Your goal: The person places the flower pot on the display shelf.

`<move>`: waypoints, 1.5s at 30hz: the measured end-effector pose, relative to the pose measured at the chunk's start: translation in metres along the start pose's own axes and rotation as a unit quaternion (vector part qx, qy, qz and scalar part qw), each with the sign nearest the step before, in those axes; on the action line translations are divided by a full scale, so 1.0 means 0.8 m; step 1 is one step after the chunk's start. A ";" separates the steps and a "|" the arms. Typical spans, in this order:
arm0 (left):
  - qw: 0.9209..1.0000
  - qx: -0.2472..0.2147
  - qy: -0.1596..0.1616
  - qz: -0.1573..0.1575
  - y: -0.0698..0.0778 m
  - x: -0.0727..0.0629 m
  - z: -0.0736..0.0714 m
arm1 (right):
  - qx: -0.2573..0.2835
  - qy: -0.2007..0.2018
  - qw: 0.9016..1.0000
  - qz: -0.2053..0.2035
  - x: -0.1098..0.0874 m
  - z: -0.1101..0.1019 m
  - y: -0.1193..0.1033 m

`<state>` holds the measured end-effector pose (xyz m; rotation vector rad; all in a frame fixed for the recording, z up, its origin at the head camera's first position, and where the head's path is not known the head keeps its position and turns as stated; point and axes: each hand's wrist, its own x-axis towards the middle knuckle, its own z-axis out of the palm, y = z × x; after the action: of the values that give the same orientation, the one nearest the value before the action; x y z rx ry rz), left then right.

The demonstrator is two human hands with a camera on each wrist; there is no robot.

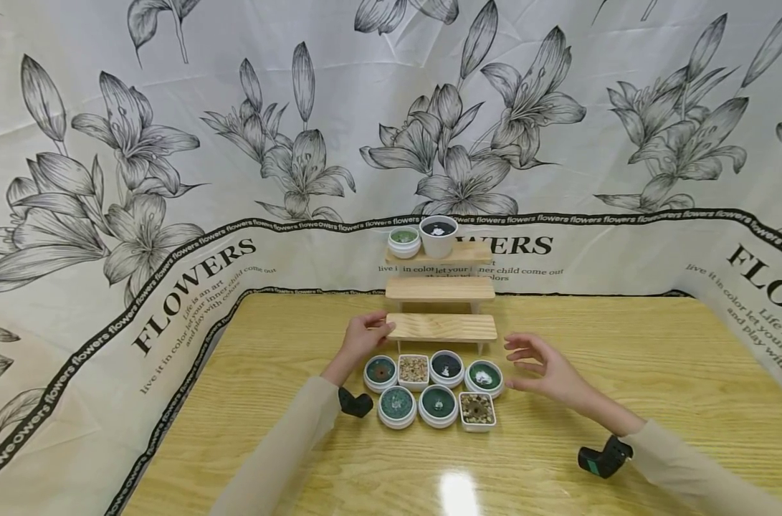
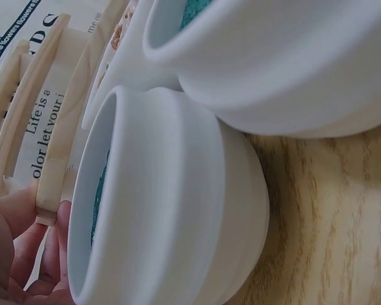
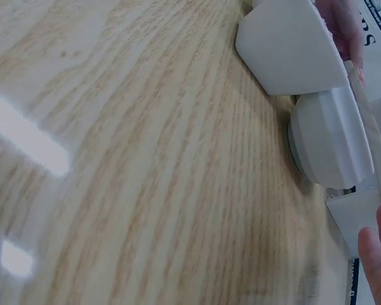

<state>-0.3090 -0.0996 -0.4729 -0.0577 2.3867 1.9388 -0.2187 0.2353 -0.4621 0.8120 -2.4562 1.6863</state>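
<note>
A three-tier wooden stand [image 1: 442, 327] with pale boards stands at the back of the table. My left hand [image 1: 363, 335] pinches the left end of its lowest board, thumb above and fingers below, as the left wrist view shows. To the right of that board, my right hand [image 1: 548, 369] hovers with fingers spread and holds nothing. Several white pots are grouped in front of the stand. The round pot with a white patch on green [image 1: 484, 377] is nearest my right hand; a round pot with a brown centre [image 1: 380, 372] sits just below my left.
On the top tier are a small round pot with green filling [image 1: 404, 242] and a taller white pot with dark filling [image 1: 439, 241]. Two square pots, one with pebbles [image 1: 413, 370], the other with a brown centre [image 1: 477, 409], stand among the round ones. A flower-printed cloth [image 1: 313, 265] hangs behind.
</note>
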 end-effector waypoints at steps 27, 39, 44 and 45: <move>1.000 -0.002 0.001 -0.006 0.003 -0.001 -0.001 | 0.056 -0.075 0.995 0.036 0.003 0.014 0.030; 1.000 0.003 -0.004 -0.005 0.003 0.000 -0.001 | 0.070 -0.099 0.992 0.018 0.010 0.019 0.038; 1.000 0.004 -0.005 -0.002 0.003 0.000 -0.002 | 0.073 -0.116 0.991 0.000 0.011 0.022 0.042; 1.000 0.004 -0.005 -0.003 0.004 0.000 -0.002 | 0.072 -0.118 0.990 -0.003 0.012 0.022 0.043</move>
<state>-0.3089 -0.1006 -0.4698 -0.0535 2.3851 1.9232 -0.2377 0.2252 -0.4956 1.0939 -2.4945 1.8840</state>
